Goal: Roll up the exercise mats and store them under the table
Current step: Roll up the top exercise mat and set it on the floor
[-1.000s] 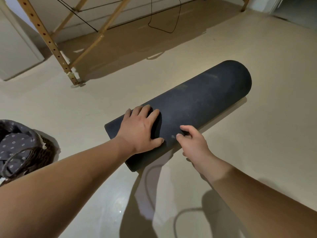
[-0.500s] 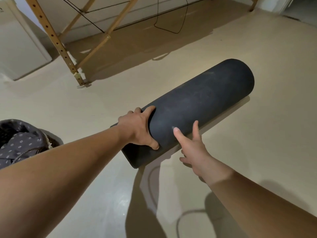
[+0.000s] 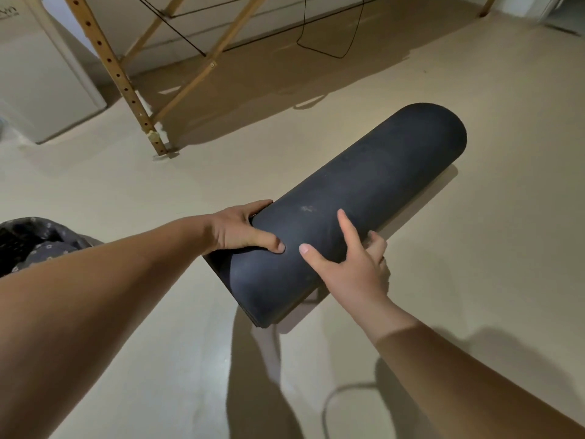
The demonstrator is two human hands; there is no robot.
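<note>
You had the rolled mat (image 3: 380,185) lying slantwise on the beige floor (image 3: 474,296), its near end low and centre, its far end up to the right; whether the near end was touching the floor could not be told. Your left grip (image 3: 235,231) clasped the near end from the left, thumb laid across the top and fingers curled round the far side. Your right grip (image 3: 354,267) clasped it from the right, just beside the left; thumb and forefinger lay spread over the top, and the other fingers were curled against the mat's right flank. The two thumb tips were close but apart. Beyond the mat stood the wooden bench legs (image 3: 117,74), well apart from it; a black cord (image 3: 316,42) hung behind them. A white cabinet (image 3: 47,90) stood at the far left; a dark patterned cloth (image 3: 31,242) lay at the left edge.
</note>
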